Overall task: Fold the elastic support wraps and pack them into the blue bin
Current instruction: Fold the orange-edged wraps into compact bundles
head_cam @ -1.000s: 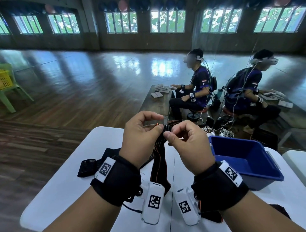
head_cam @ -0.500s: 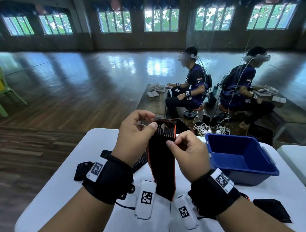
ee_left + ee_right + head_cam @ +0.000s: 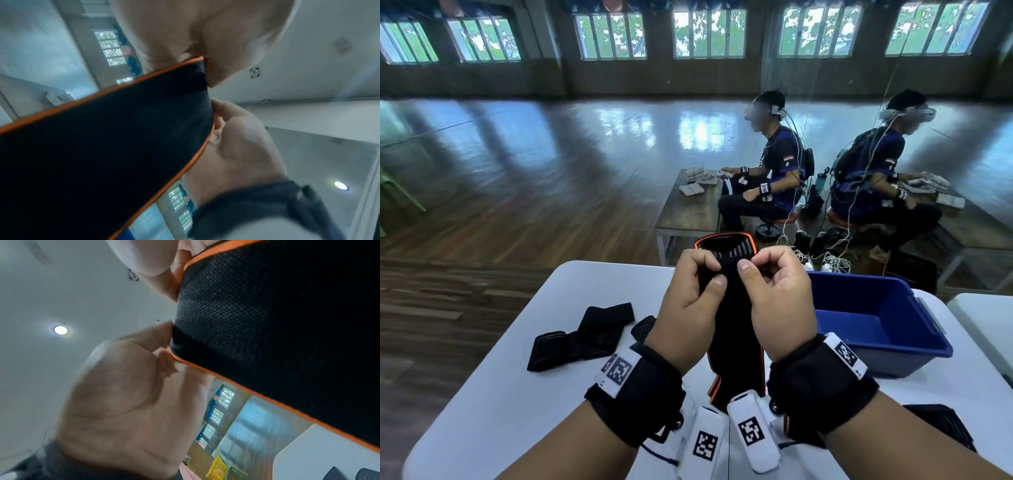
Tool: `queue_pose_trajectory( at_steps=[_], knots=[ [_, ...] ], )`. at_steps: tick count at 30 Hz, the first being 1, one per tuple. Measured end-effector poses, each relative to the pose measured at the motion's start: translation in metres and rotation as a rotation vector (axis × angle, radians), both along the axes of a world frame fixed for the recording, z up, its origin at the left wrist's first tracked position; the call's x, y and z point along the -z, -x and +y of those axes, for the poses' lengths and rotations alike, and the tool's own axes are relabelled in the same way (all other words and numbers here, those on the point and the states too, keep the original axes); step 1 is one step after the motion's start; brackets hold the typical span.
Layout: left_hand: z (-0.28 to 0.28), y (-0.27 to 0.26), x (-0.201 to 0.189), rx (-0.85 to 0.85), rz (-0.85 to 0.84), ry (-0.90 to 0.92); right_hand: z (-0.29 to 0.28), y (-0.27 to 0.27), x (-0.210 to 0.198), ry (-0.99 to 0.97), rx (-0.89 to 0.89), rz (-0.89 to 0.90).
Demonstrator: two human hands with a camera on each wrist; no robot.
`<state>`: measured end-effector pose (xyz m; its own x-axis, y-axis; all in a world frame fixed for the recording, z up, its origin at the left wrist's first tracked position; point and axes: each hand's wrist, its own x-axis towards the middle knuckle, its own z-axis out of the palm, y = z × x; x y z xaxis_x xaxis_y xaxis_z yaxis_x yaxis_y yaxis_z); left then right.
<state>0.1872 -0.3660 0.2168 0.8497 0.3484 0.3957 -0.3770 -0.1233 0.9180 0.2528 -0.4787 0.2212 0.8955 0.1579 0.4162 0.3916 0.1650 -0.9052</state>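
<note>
A black support wrap with orange edging [image 3: 732, 329] hangs upright above the white table [image 3: 510, 404]. My left hand [image 3: 688, 301] pinches its left edge near the top and my right hand [image 3: 774, 294] pinches the right edge. In the left wrist view the wrap [image 3: 107, 146] fills the left side, thumb and fingers clamped on its end. The right wrist view shows its mesh face [image 3: 277, 329] held at the edge. The blue bin [image 3: 873, 325] stands to the right with nothing visible inside. Two plain black wraps [image 3: 582, 339] lie on the table to the left.
Another dark wrap [image 3: 945, 425] lies at the table's right front, partly behind my right arm. A second white table [image 3: 986, 325] adjoins on the right. Beyond the table edge two seated people work at low wooden benches; cables lie on the floor there.
The wrap went from a bunched strap between my fingertips to a flat panel spread upright. Both hands now pinch its side edges lower down, and its top sticks up above them.
</note>
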Motion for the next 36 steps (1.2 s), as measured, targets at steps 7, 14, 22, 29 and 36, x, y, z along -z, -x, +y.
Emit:
queue_pose_trajectory(
  at_steps=[7, 14, 22, 29, 36],
  knots=[
    [0.006, -0.002, -0.012, 0.017, 0.015, -0.077, 0.002, -0.004, -0.003, 0.01, 0.007, -0.034],
    [0.017, -0.015, -0.005, -0.033, 0.069, 0.014, -0.013, 0.009, 0.044, 0.167, -0.058, -0.005],
    [0.037, -0.045, 0.032, -0.041, 0.169, 0.037, -0.035, 0.022, 0.136, 0.61, -0.353, 0.273],
    [0.066, -0.072, 0.105, 0.031, 0.54, -0.108, -0.063, 0.035, 0.178, 0.883, -0.569, 0.596],
    [0.07, -0.083, 0.164, 0.099, 0.779, -0.524, -0.079, 0.056, 0.191, 1.041, -0.512, 0.629]
  ],
)
